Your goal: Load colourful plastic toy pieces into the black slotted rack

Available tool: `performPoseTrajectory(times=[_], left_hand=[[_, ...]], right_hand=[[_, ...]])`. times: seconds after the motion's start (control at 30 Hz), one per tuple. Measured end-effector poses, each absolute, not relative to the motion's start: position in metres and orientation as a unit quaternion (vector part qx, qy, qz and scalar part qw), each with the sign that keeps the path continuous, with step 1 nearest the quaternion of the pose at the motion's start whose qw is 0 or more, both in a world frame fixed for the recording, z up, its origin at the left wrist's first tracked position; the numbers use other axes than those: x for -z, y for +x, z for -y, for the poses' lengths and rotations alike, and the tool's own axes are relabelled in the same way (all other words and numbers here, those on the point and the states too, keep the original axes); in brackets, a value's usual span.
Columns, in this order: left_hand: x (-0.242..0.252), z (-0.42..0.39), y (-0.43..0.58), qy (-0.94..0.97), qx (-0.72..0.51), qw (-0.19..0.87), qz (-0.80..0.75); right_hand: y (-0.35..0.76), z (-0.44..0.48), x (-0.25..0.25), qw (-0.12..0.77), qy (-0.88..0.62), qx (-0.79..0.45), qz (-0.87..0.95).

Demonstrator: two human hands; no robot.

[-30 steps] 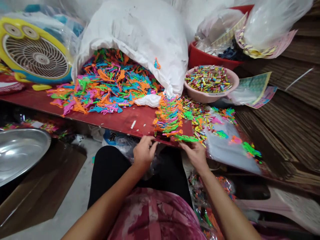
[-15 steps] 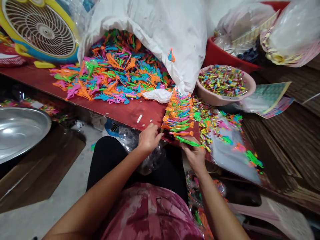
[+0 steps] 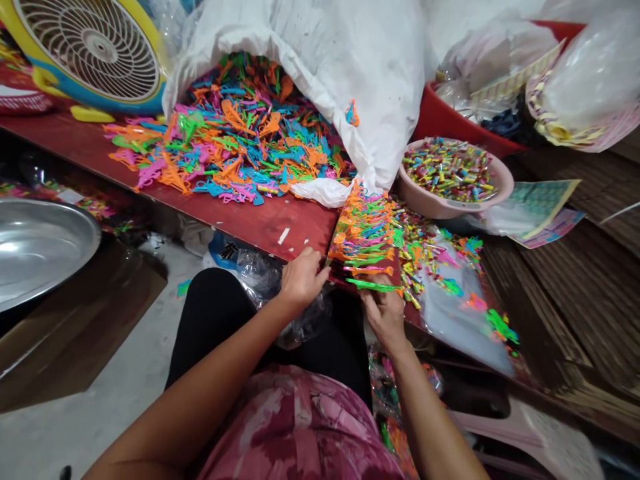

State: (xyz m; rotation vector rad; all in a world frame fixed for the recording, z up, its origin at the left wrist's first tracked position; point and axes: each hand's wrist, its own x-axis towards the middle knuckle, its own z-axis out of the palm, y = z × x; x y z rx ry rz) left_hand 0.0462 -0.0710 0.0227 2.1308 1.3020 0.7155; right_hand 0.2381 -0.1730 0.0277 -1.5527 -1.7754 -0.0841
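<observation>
The left hand (image 3: pixel 303 280) is half closed, its fingertips (image 3: pixel 320 269) at the stack of neon plastic toy pieces (image 3: pixel 363 237); the right hand (image 3: pixel 385 317) is half closed beneath the near green piece (image 3: pixel 373 285); grip cannot be confirmed. The stack lies on the edge of the red board (image 3: pixel 280 220).

The left hand (image 3: pixel 303 280) touches a stacked row of bright plastic pieces (image 3: pixel 363 240) on a red board (image 3: pixel 280 223); the right hand (image 3: pixel 385 317) pinches a green piece (image 3: pixel 373 285) at its near end.

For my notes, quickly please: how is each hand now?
Left hand: closed, fingertips on the stacked plastic pieces.
Right hand: closed, holding a green plastic piece.
</observation>
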Motion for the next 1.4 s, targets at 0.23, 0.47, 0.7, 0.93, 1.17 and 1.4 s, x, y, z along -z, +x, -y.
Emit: performPoseTrajectory(times=[0.23,0.47,0.7,0.93,1.17,1.4], left_hand=[[-0.020,0.061,0.038,0.800,-0.260,0.322,-0.435],[-0.023,0.059,0.036,0.800,-0.247,0.333,-0.434],[-0.025,0.061,0.036,0.804,-0.238,0.316,-0.445],[-0.025,0.066,0.040,0.787,-0.249,0.313,-0.469],[-0.030,0.072,0.040,0.787,-0.242,0.302,-0.480],[-0.026,0.073,0.038,0.792,-0.258,0.302,-0.464]], right_hand=[[0.231,0.169,-0.011,0.460,-0.689,0.013,0.560],[0.217,0.168,-0.014,0.433,-0.696,0.075,0.569],[0.216,0.172,-0.017,0.399,-0.698,0.093,0.587],[0.209,0.174,-0.013,0.435,-0.704,0.029,0.561],[0.207,0.171,-0.003,0.444,-0.714,0.037,0.539],[0.196,0.162,-0.013,0.436,-0.740,0.045,0.511]])
